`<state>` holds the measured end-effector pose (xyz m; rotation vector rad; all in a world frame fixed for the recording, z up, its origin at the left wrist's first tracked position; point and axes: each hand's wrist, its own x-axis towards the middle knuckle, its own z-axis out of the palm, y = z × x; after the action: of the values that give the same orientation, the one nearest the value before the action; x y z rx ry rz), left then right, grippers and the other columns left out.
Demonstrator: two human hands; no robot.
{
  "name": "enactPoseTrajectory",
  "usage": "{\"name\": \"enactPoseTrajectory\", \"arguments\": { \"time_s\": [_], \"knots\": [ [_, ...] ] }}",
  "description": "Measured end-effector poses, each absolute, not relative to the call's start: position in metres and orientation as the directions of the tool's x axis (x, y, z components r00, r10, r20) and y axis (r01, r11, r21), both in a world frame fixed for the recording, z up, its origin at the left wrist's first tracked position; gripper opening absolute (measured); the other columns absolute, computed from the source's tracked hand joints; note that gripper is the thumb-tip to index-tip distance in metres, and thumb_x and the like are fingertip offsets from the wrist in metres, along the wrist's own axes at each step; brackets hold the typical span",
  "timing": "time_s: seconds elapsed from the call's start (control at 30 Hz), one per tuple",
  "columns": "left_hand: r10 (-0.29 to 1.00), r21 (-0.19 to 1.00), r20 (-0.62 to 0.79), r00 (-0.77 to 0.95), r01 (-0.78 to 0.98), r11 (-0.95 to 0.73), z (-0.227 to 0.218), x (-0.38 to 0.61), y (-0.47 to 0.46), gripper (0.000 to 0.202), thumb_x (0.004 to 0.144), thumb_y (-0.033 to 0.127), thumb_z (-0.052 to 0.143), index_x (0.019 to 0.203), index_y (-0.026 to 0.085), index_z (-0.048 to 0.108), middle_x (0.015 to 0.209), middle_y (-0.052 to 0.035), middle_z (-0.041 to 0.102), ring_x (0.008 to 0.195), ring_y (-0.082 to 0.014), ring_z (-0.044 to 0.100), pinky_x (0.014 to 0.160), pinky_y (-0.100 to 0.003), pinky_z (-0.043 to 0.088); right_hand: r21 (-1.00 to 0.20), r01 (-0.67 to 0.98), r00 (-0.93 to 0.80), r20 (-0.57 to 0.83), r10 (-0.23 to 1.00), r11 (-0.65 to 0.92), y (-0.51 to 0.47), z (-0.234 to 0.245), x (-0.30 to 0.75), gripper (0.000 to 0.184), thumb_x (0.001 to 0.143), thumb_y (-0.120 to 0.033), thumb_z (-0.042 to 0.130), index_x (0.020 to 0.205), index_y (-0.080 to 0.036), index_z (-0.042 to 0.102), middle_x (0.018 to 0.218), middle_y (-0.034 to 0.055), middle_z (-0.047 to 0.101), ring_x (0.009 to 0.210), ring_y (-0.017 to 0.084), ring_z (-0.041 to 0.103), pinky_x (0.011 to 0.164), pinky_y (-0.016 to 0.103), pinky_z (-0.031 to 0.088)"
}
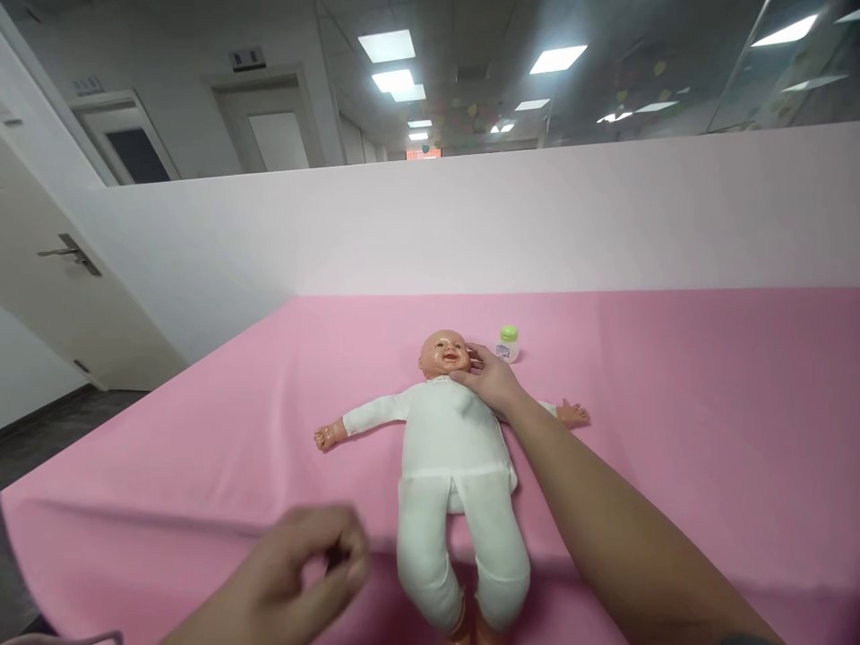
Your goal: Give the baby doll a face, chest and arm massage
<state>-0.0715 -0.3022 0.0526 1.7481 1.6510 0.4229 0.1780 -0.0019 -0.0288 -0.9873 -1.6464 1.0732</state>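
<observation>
A baby doll (457,434) with a smiling face and white long-sleeved clothes lies on its back, arms stretched out to the sides. My right hand (494,378) cups the side of its head and neck, thumb under the chin and fingers along the cheek. The forearm crosses over the doll's arm on that side. In the lower left, my left hand (302,564) hovers beside the doll's legs, blurred by motion. Its fingers are curled in, with thumb and index finger bent towards each other; whether anything is between them cannot be made out.
Just beyond my right hand stands a small clear jar (509,345) with a green lid. Pink cloth (705,403) covers the table. A low white wall (537,224) runs along the back, with glass above it. A door (73,269) stands at the left.
</observation>
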Motion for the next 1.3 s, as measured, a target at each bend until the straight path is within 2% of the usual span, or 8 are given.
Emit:
{"name": "enactPoseTrajectory", "arguments": {
  "time_s": [0.1,0.17,0.23,0.37,0.53,0.83,1.07,1.3],
  "knots": [
    [0.960,0.611,0.234,0.156,0.744,-0.270,0.056,-0.053,-0.200,0.029,0.096,0.048,0.054,0.087,0.024,0.067,0.089,-0.0030,0.070,0.081,-0.0200,0.063,0.075,-0.032,0.051,-0.931,0.158,-0.276,0.277,0.920,0.328,-0.003,-0.028,0.179,0.072,0.076,-0.039,0.086,0.141,-0.030,0.057,0.133,0.0075,0.068,0.116,0.025,0.069,0.102,0.042,0.057],
    [0.936,0.589,0.343,0.082,0.757,-0.282,0.047,-0.043,-0.133,0.026,0.094,0.047,0.058,0.105,0.025,0.069,0.108,-0.0043,0.070,0.095,-0.0222,0.065,0.079,-0.033,0.052,-0.927,0.166,-0.288,0.280,0.916,0.336,-0.003,-0.026,0.180,0.070,0.078,-0.039,0.085,0.141,-0.030,0.057,0.134,0.0071,0.067,0.115,0.024,0.070,0.102,0.043,0.057],
    [0.916,0.550,0.400,0.043,0.788,-0.277,0.030,-0.037,-0.082,0.042,0.089,0.049,0.066,0.124,0.025,0.066,0.129,-0.0078,0.064,0.116,-0.0269,0.061,0.091,-0.037,0.052,-0.925,0.172,-0.304,0.278,0.911,0.339,-0.003,-0.025,0.181,0.070,0.078,-0.041,0.085,0.141,-0.031,0.057,0.135,0.0064,0.067,0.115,0.025,0.070,0.102,0.044,0.057],
    [0.925,0.600,0.380,0.005,0.759,-0.251,-0.006,-0.034,-0.043,0.074,0.087,0.060,0.070,0.147,0.021,0.050,0.143,-0.0144,0.055,0.124,-0.0298,0.059,0.099,-0.040,0.051,-0.914,0.189,-0.312,0.290,0.904,0.359,-0.003,-0.022,0.181,0.072,0.077,-0.045,0.087,0.142,-0.033,0.057,0.134,0.0052,0.068,0.118,0.026,0.068,0.104,0.046,0.056],
    [0.929,0.673,0.365,-0.063,0.707,-0.217,-0.021,-0.032,-0.050,0.082,0.089,0.067,0.065,0.154,0.021,0.045,0.144,-0.0153,0.056,0.121,-0.0287,0.061,0.097,-0.038,0.052,-0.908,0.205,-0.307,0.294,0.905,0.365,-0.004,-0.023,0.179,0.067,0.081,-0.042,0.083,0.143,-0.036,0.058,0.135,0.0019,0.068,0.119,0.025,0.068,0.107,0.045,0.056],
    [0.940,0.740,0.331,-0.083,0.641,-0.204,-0.017,-0.033,-0.049,0.070,0.090,0.062,0.067,0.148,0.025,0.055,0.134,-0.0111,0.066,0.118,-0.0303,0.064,0.099,-0.040,0.053,-0.895,0.312,-0.206,0.264,0.942,0.319,-0.005,-0.024,0.176,0.072,0.078,-0.053,0.084,0.143,-0.034,0.061,0.138,0.0050,0.067,0.113,0.030,0.070,0.103,0.052,0.057],
    [0.942,0.779,0.330,-0.067,0.583,-0.231,-0.029,-0.041,-0.047,0.062,0.101,0.052,0.053,0.156,0.023,0.047,0.144,-0.0100,0.060,0.129,-0.0261,0.059,0.106,-0.036,0.049,-0.891,0.337,-0.204,0.244,0.948,0.302,-0.008,-0.020,0.177,0.062,0.087,-0.054,0.075,0.145,-0.035,0.060,0.142,0.0028,0.064,0.119,0.028,0.068,0.108,0.049,0.054],
    [0.929,0.751,0.357,-0.093,0.620,-0.227,-0.039,-0.037,-0.054,0.059,0.108,0.050,0.034,0.159,0.021,0.042,0.154,-0.0110,0.051,0.143,-0.0263,0.047,0.121,-0.043,0.037,-0.900,0.255,-0.242,0.295,0.924,0.354,-0.010,-0.019,0.179,0.049,0.097,-0.051,0.062,0.141,-0.031,0.063,0.144,0.0025,0.063,0.132,0.024,0.060,0.117,0.045,0.046]
  ]
}}
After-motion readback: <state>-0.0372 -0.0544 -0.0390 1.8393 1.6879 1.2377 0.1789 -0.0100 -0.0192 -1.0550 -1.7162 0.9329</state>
